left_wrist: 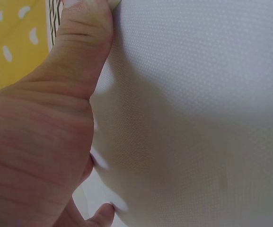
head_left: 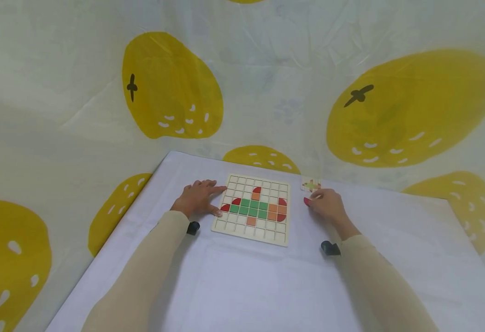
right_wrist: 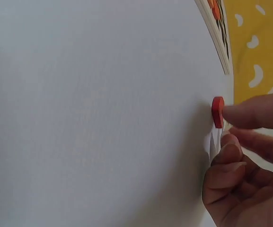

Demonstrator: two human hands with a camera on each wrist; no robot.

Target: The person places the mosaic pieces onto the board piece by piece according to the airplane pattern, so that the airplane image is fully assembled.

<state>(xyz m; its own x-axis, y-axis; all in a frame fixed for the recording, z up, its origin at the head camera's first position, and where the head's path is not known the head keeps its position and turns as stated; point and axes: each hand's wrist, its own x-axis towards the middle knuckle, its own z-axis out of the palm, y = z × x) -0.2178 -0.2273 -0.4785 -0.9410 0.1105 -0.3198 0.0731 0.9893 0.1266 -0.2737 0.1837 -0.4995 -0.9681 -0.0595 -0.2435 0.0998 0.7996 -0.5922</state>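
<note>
A square cream board (head_left: 251, 235) with a grid lies on the table, carrying a figure of green tiles (head_left: 249, 207), orange tiles (head_left: 272, 212) and red rounded tiles (head_left: 281, 202). My left hand (head_left: 198, 198) is spread at its left side, index finger and thumb at the edge. In the left wrist view, the thumb (left_wrist: 86, 28) reaches the board's corner. To the right of the board, my right hand (head_left: 329, 206) pinches a small red rounded tile (right_wrist: 217, 112), seen close over the white cloth. Its other fingers are curled in.
A small pattern card (head_left: 310, 183) lies behind my right hand, near the table's back edge. White cloth (head_left: 242, 286) covers the table. Behind it hangs a curtain (head_left: 263, 92) with big yellow fruit prints. A black device (head_left: 330, 248) sits under each wrist.
</note>
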